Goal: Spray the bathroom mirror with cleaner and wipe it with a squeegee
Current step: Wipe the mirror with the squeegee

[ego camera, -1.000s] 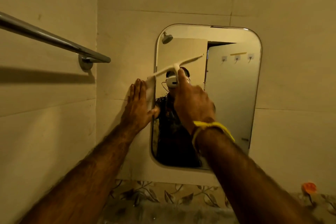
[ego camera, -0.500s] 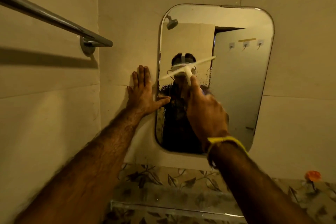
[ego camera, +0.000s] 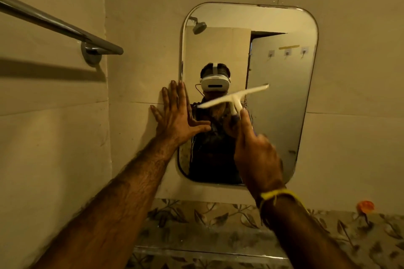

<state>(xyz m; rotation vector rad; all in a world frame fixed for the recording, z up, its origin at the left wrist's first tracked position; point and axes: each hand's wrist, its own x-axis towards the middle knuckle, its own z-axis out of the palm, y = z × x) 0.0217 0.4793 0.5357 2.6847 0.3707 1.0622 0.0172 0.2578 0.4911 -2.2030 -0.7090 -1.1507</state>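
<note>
A rounded rectangular mirror (ego camera: 282, 116) hangs on the beige tiled wall ahead. My right hand (ego camera: 255, 150) grips the handle of a white squeegee (ego camera: 231, 99), whose blade lies tilted across the middle of the glass, right end higher. My left hand (ego camera: 177, 116) lies flat with fingers spread on the wall at the mirror's left edge, its thumb over the glass. Droplets show on the glass around the blade. No spray bottle is in sight.
A chrome towel bar (ego camera: 54, 25) juts from the left wall at upper left. Below the mirror runs a leaf-patterned tile band (ego camera: 207, 218) with a glass shelf edge (ego camera: 207, 253) under it. A small orange object (ego camera: 365, 206) sits at right.
The squeegee has slid down the glass and to the right, from over the headset's reflection to below it. My left hand stays flat on the wall.
</note>
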